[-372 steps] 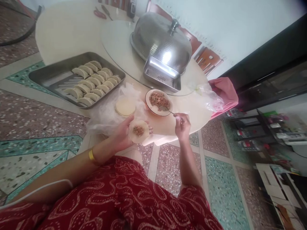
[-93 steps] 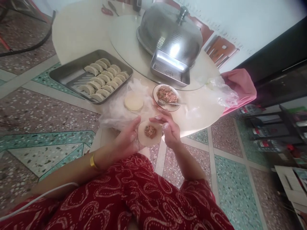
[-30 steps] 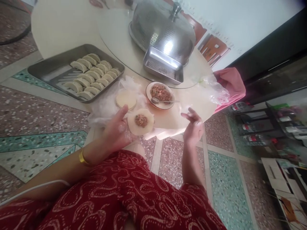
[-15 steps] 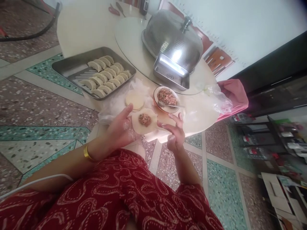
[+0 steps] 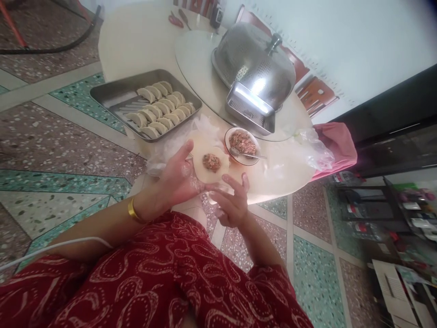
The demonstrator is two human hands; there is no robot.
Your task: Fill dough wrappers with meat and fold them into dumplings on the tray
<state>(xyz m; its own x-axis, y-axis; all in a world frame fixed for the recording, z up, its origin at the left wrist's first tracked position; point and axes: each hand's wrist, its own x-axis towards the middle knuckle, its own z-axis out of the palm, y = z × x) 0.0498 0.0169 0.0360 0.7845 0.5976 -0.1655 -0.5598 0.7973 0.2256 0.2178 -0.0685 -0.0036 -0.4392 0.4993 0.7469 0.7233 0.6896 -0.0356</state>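
Note:
A round dumpling wrapper (image 5: 202, 172) lies across the fingers of my left hand (image 5: 178, 177), its thumb raised clear of the dough. Minced filling (image 5: 211, 162) sits in a small mound at the wrapper's middle. My right hand (image 5: 233, 201) is at the wrapper's near edge, fingers apart and partly bent, with its fingertips close to my left fingers; nothing shows in it. Just beyond is a bowl (image 5: 254, 161) of minced filling with a spoon (image 5: 252, 156) resting in it. Part of a wrapper stack (image 5: 195, 140) shows behind the held wrapper.
A metal tray (image 5: 111, 93) with rows of folded dumplings (image 5: 160, 105) stands at the table's left. A perforated metal dome (image 5: 252, 54) and a small rectangular metal tray (image 5: 251, 107) are at the back. Plastic bags (image 5: 319, 152) and a pink cloth (image 5: 341, 143) lie right.
My right hand has moved left and down to the wrapper's near edge. The wrapper on my left hand has turned and now covers much of the stack behind it. The view has shifted slightly.

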